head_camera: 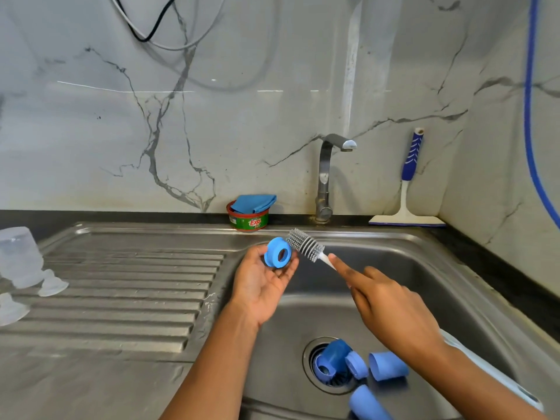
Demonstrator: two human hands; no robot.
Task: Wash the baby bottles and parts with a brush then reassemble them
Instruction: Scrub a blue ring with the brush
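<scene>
- Presently, well left of both hands, clear bottle parts (18, 256) stand inverted on the ribbed drainboard (127, 286), with clear teats (53, 287) beside them. They appear to be set aside from the work in hand.
- The left hand (263, 287) is palm up. Its fingers are loosely curled under a blue screw ring (280, 256), with the thumb at the ring's left edge, so the ring sits at the fingertips over the near-left edge of the sink basin (424, 256).
- The ring's opening faces up and towards the camera.
- A bottle brush (304, 244) has its bristle head just beside the ring's upper right rim; actual contact cannot be confirmed.
- The brush's long axis slopes from the right hand up and left to the ring.
- The right hand (392, 309) grips the brush handle. The index finger (341, 265) lies straight along the stem and the other fingers curl round it.
- Judgement: scrubbing of this ring is the step in hand. The bristle head needs to swing slightly left and down to enter the opening, and the right hand alone can do that.
- Below the right wrist, blue caps and rings (357, 365) lie around the drain, apparently awaiting washing.
</scene>
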